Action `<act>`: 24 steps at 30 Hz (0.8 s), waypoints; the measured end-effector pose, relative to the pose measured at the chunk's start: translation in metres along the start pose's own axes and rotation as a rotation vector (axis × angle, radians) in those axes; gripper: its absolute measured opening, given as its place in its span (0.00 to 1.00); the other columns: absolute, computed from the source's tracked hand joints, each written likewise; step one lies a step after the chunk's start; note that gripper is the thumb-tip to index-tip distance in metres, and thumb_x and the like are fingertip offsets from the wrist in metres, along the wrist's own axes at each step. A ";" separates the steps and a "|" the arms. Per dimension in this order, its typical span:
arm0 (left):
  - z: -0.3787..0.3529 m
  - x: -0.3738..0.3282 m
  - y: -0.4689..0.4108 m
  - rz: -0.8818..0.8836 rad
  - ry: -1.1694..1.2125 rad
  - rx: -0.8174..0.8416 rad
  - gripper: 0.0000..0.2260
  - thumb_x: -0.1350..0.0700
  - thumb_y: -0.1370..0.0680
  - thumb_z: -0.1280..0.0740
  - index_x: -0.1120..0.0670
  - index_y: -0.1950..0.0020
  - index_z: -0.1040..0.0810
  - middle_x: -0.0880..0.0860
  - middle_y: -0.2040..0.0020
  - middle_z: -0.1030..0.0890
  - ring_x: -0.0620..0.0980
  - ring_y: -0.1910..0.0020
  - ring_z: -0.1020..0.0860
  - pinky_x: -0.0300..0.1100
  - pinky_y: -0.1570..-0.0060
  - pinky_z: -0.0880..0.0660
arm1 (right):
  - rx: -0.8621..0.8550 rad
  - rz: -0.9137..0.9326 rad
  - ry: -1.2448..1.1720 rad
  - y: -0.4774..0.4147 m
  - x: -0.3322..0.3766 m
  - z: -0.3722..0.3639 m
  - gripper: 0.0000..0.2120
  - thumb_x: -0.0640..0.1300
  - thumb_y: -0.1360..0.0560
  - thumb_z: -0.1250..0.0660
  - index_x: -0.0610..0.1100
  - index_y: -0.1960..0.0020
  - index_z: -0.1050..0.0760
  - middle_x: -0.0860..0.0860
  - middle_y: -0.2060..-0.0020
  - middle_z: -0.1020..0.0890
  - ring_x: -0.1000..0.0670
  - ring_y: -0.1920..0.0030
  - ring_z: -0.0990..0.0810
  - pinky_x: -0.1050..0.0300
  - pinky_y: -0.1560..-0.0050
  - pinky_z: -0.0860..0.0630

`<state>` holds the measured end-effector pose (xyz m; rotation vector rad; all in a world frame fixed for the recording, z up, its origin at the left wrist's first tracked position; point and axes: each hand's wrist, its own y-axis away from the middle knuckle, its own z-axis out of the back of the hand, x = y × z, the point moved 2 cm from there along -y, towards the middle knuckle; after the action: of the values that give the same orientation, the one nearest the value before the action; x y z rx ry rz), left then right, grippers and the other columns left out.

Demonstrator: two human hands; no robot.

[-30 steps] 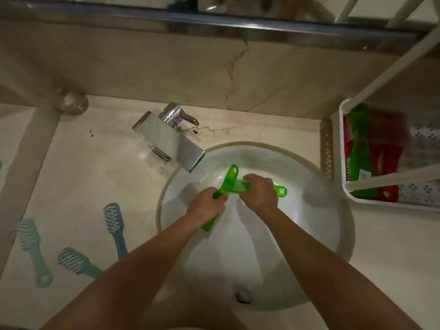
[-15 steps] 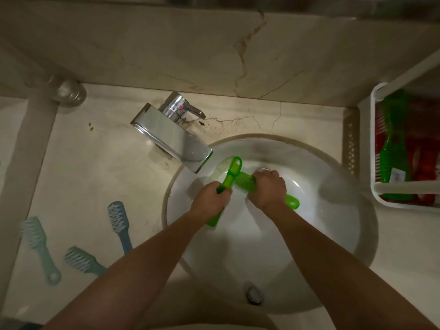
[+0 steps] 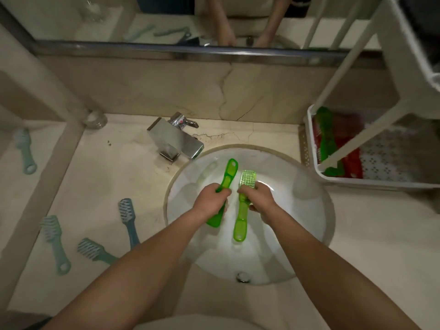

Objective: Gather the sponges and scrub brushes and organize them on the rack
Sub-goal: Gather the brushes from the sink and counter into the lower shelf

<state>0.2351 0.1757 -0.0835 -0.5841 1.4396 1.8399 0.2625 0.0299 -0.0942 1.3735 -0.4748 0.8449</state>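
Over the white sink basin [image 3: 309, 210] I hold two translucent green scrub brushes side by side. My left hand [image 3: 210, 200] grips one green brush [image 3: 229, 172] around its middle, its far end pointing away toward the faucet. My right hand [image 3: 258, 197] grips the other green brush [image 3: 240, 225] just below its bristle head, its handle pointing toward me. At the right stands the white rack [image 3: 316, 167]; its lower shelf holds a green brush [image 3: 325, 136] and red brushes [image 3: 350, 160].
Several pale blue-green brushes lie on the counter at the left, among them a darker blue brush [image 3: 128, 217] and a teal brush [image 3: 94, 251]. A chrome faucet [image 3: 176, 139] stands behind the basin. A mirror runs along the back wall. The drain [image 3: 242, 277] is nearest me.
The two green brushes were crossed in my hands; now they are parallel, the right one turned with its handle toward me. The view tilted up, showing the mirror and more of the rack.
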 end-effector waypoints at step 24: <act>-0.185 -0.063 0.136 -0.206 0.162 0.165 0.04 0.60 0.26 0.30 0.55 0.57 0.24 0.53 0.68 0.24 0.51 0.73 0.25 0.42 0.68 0.27 | 0.063 0.064 -0.036 0.136 -0.026 0.211 0.10 0.47 0.28 0.29 0.48 0.64 0.29 0.53 0.75 0.37 0.54 0.76 0.38 0.60 0.73 0.43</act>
<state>0.1574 -0.0339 -0.0026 -0.7814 1.5564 1.5266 0.1804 -0.1843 0.0122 1.4395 -0.5260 0.8948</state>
